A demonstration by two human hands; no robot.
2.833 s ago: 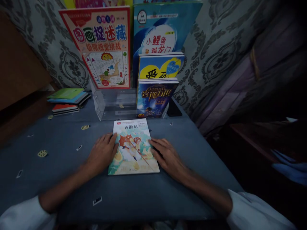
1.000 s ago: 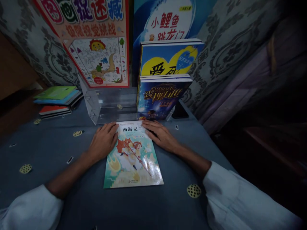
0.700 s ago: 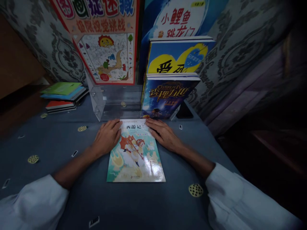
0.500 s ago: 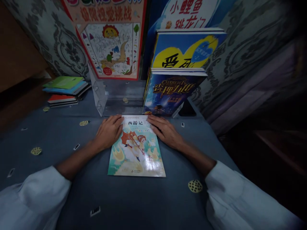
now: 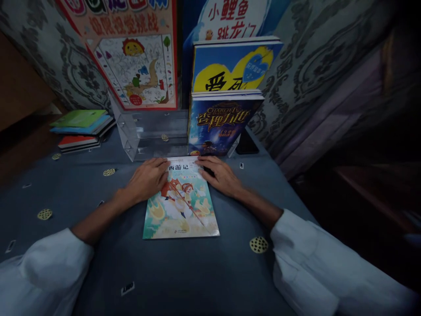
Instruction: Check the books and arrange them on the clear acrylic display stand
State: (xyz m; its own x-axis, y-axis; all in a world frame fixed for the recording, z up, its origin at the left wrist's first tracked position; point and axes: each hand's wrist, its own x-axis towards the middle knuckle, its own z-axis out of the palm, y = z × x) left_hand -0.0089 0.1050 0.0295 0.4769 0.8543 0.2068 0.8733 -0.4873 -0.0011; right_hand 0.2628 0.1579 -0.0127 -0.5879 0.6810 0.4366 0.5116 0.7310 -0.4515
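A thin paperback book (image 5: 182, 206) with a flying, red-caped cartoon figure on its cover lies flat on the blue-grey tablecloth. My left hand (image 5: 148, 179) rests on its upper left corner, fingers stretched over the cover and partly covering the title. On the upper right corner lies my right hand (image 5: 219, 174), its fingers extended and touching the cover. Both hands are palm down, and the undersides of the fingers are hidden. Just behind the book stands a clear acrylic rack (image 5: 154, 151).
The rack bears a red-bordered picture book (image 5: 138, 70), a dark blue book (image 5: 223, 118) and a blue-and-yellow book (image 5: 210, 57). A small stack of books (image 5: 80, 120) lies at the left. A black phone (image 5: 248, 145) is right of the rack. Patterned fabric (image 5: 289, 66) hangs behind.
The view has shifted, so the rack and books appear further left. My left hand reaches slightly further over the cover, nearer the title; my right hand stays at the upper right corner.
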